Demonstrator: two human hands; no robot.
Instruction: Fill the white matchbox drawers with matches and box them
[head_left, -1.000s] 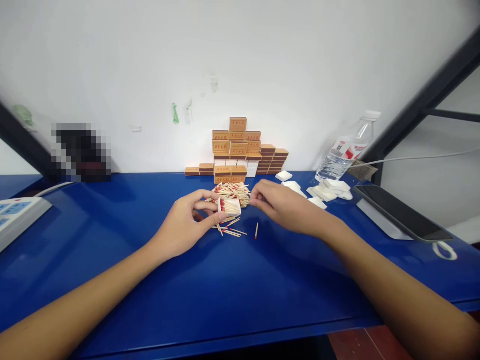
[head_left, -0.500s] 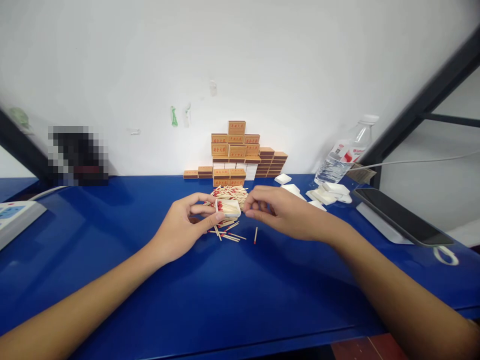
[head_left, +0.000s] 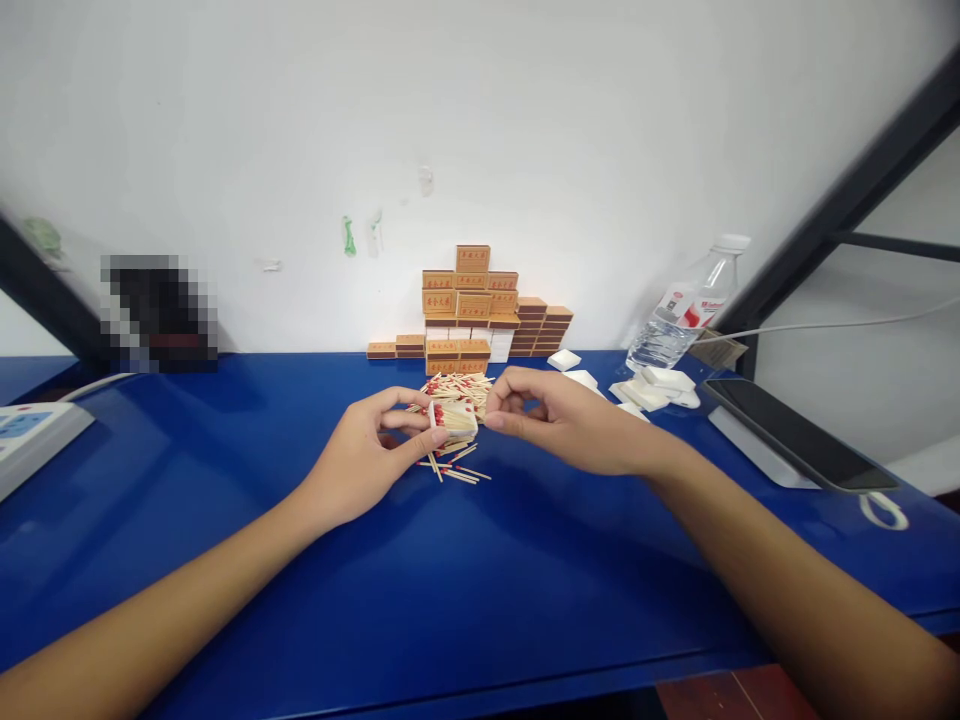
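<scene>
My left hand (head_left: 367, 450) grips a small white matchbox tray (head_left: 454, 431) between thumb and fingers, tilted a little above the table. Red-tipped matches (head_left: 453, 416) lie in the tray, their heads mostly toward the left. Just to its right, my right hand (head_left: 551, 415) is closed in a pinch with its fingertips at the tray's right edge. A red match head (head_left: 469, 407) shows right beside those fingertips; the rest of that match is mostly hidden. Behind and beneath the tray is a heap of loose matches (head_left: 461, 384), with several strays (head_left: 465, 472) in front.
Orange-brown matchboxes (head_left: 471, 302) are stacked against the wall. White empty trays (head_left: 660, 385) lie at the right, near a leaning water bottle (head_left: 682, 310) and a propped phone (head_left: 799, 435). A white device (head_left: 41, 440) sits at the left on the blue table (head_left: 420, 610).
The single match lying on the table below my right hand is gone from there. A red match head now shows by my right fingertips over the tray. My left hand stays nearly still.
</scene>
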